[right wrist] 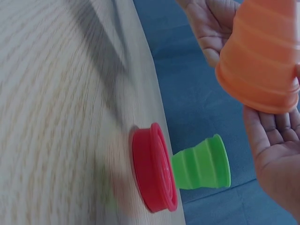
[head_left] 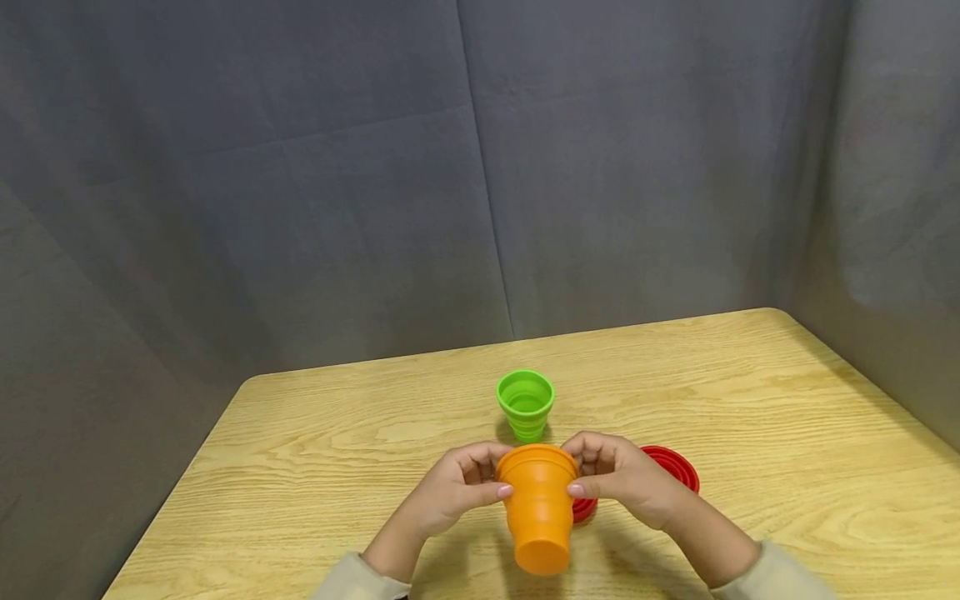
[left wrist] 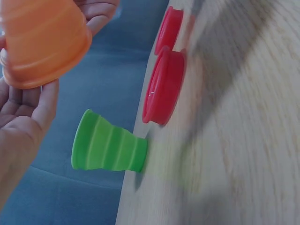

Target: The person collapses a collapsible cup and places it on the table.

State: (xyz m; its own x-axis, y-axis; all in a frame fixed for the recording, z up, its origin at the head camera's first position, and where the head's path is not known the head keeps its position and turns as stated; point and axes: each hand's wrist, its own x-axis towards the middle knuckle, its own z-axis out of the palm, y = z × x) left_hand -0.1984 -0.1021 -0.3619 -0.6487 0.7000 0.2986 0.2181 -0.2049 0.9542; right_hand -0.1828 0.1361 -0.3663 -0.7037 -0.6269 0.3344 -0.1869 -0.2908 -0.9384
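Note:
Both hands hold an orange collapsible cup (head_left: pixel 540 510), extended to full height, above the table. Its rim tilts away from me and its base points toward me, so the inside is hidden. The left hand (head_left: pixel 453 490) grips the rim's left side, thumb on the near wall and fingers behind. On the opposite side the right hand (head_left: pixel 626 477) grips it the same way. Just beyond stands a green collapsible cup (head_left: pixel 527 406), extended, mouth up. Two red collapsible cups lie flattened: one (head_left: pixel 675 467) behind the right wrist, the other (head_left: pixel 584 511) partly hidden behind the orange cup and right hand.
The light wood table (head_left: pixel 315 467) has rounded far corners. Grey cloth (head_left: pixel 360 208) hangs behind it and along both sides. In the left wrist view, both red cups (left wrist: pixel 164 86) sit flat on the tabletop close together.

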